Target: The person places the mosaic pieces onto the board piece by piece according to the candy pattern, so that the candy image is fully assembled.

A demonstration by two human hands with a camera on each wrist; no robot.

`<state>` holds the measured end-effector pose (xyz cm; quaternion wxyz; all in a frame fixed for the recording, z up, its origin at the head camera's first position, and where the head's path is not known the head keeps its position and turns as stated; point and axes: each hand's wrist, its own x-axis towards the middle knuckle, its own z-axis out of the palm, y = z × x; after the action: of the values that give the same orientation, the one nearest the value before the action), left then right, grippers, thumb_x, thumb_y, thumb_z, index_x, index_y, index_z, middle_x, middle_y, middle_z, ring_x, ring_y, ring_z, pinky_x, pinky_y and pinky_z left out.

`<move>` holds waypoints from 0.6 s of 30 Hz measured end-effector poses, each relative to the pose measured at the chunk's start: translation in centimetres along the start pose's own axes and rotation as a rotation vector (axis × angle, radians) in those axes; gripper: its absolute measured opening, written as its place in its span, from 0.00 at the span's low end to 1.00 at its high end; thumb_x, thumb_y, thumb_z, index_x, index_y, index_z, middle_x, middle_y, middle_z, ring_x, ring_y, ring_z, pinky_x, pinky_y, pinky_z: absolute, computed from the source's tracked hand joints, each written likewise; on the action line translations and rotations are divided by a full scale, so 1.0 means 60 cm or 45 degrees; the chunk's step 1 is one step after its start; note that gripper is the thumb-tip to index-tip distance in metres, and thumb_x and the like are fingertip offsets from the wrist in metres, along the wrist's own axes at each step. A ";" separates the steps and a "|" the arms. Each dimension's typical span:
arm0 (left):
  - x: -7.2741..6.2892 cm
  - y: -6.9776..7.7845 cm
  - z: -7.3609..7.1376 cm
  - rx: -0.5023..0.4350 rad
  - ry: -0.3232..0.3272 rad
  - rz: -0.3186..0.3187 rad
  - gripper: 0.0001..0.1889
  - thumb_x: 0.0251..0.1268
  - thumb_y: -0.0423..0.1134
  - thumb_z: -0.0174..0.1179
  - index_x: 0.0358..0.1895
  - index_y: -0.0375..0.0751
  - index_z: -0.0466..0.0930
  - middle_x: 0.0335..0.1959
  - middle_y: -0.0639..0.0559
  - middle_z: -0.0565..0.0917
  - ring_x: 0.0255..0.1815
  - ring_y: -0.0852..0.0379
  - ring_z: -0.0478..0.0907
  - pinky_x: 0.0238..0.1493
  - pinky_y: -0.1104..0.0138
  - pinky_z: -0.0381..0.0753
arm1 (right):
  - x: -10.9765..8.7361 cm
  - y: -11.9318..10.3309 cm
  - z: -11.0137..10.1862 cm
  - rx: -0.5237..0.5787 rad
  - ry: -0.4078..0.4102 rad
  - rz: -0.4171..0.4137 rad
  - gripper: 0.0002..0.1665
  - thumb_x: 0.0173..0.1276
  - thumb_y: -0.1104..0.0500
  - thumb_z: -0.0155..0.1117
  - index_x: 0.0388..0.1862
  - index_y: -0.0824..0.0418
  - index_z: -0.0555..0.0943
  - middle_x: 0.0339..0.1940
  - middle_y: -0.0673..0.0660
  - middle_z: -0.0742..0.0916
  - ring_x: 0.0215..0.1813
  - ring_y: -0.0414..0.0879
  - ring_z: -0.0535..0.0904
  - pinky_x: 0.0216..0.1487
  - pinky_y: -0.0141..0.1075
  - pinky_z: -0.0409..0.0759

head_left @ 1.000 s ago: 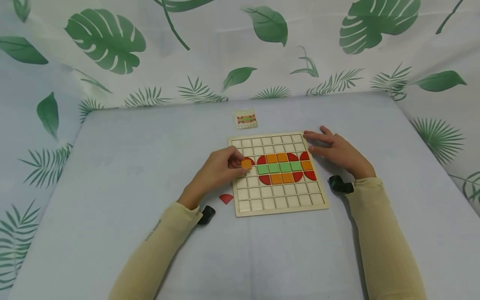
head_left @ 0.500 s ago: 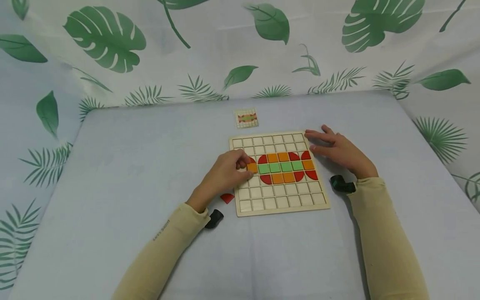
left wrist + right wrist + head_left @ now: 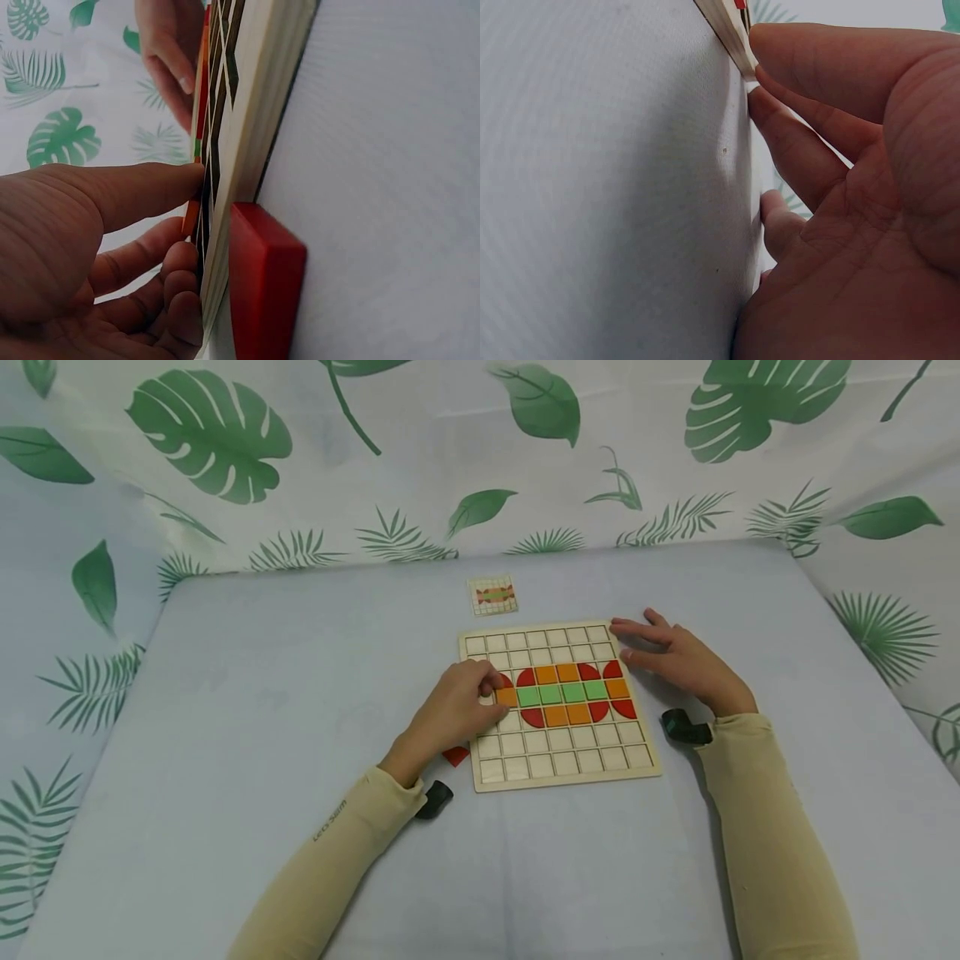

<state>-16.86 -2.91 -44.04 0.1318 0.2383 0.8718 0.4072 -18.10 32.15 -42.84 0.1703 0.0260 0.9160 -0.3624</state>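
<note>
A wooden grid board (image 3: pixel 566 767) lies on the table, with red quarter-circle, orange square and green square tiles across its middle rows. My left hand (image 3: pixel 461 702) reaches over the board's left edge. Its thumb and index finger pinch an orange square tile (image 3: pixel 507 697) at the left end of the green row. In the left wrist view that orange tile (image 3: pixel 190 217) shows between thumb and finger, low over the grid. My right hand (image 3: pixel 678 664) rests at the board's upper right edge, its fingers spread and relaxed, fingertips right at the rim.
A loose red quarter-circle tile (image 3: pixel 455 757) lies on the table beside the board's left edge, partly hidden by the left wrist. Behind the board lies a small pattern card (image 3: pixel 492 597) with a similar coloured design. A leaf-print cloth (image 3: pixel 300 460) hangs behind the table.
My left hand has moved slightly right, carrying the orange tile from the board's left edge to beside the green row. My right hand stays at the board's edge.
</note>
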 end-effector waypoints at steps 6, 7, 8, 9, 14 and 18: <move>0.000 0.002 -0.002 0.022 -0.006 -0.011 0.12 0.68 0.33 0.72 0.51 0.34 0.83 0.41 0.47 0.78 0.44 0.49 0.72 0.46 0.62 0.73 | 0.003 -0.002 0.000 -0.004 0.003 0.007 0.37 0.82 0.45 0.62 0.85 0.52 0.68 0.90 0.61 0.44 0.86 0.71 0.27 0.76 0.76 0.35; 0.000 0.002 -0.003 0.021 -0.007 -0.011 0.13 0.68 0.33 0.72 0.51 0.34 0.83 0.41 0.47 0.78 0.44 0.49 0.72 0.46 0.62 0.73 | 0.003 -0.003 0.000 -0.004 0.004 0.003 0.37 0.82 0.45 0.62 0.85 0.52 0.68 0.90 0.62 0.44 0.86 0.71 0.27 0.76 0.76 0.35; -0.001 0.002 -0.003 0.016 -0.010 -0.010 0.13 0.69 0.34 0.71 0.52 0.35 0.83 0.41 0.47 0.78 0.44 0.50 0.72 0.46 0.62 0.73 | 0.003 -0.003 0.000 -0.004 0.006 -0.003 0.37 0.82 0.45 0.62 0.85 0.52 0.68 0.90 0.62 0.45 0.86 0.70 0.28 0.76 0.76 0.35; -0.001 0.001 -0.005 0.002 -0.014 -0.012 0.13 0.69 0.34 0.71 0.52 0.35 0.83 0.41 0.47 0.78 0.44 0.50 0.72 0.46 0.61 0.73 | 0.003 -0.003 0.000 -0.004 0.007 -0.007 0.37 0.82 0.45 0.63 0.85 0.52 0.68 0.90 0.62 0.45 0.87 0.70 0.28 0.76 0.76 0.35; -0.007 -0.008 -0.015 -0.123 -0.039 -0.049 0.12 0.71 0.38 0.69 0.54 0.41 0.83 0.43 0.51 0.80 0.45 0.53 0.75 0.48 0.62 0.76 | 0.002 -0.001 0.001 -0.001 -0.009 -0.006 0.38 0.82 0.43 0.62 0.85 0.52 0.67 0.90 0.61 0.44 0.87 0.68 0.28 0.77 0.75 0.34; -0.013 -0.015 -0.030 -0.203 -0.045 -0.067 0.13 0.74 0.40 0.68 0.56 0.41 0.83 0.44 0.51 0.83 0.46 0.53 0.79 0.50 0.61 0.79 | 0.002 -0.001 0.000 -0.023 -0.008 -0.008 0.39 0.82 0.43 0.62 0.85 0.52 0.67 0.90 0.62 0.45 0.87 0.70 0.28 0.76 0.76 0.35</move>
<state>-17.25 -4.97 -43.59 0.1762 0.2112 0.8400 0.4676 -18.22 32.14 -42.84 0.1722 0.0205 0.9187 -0.3548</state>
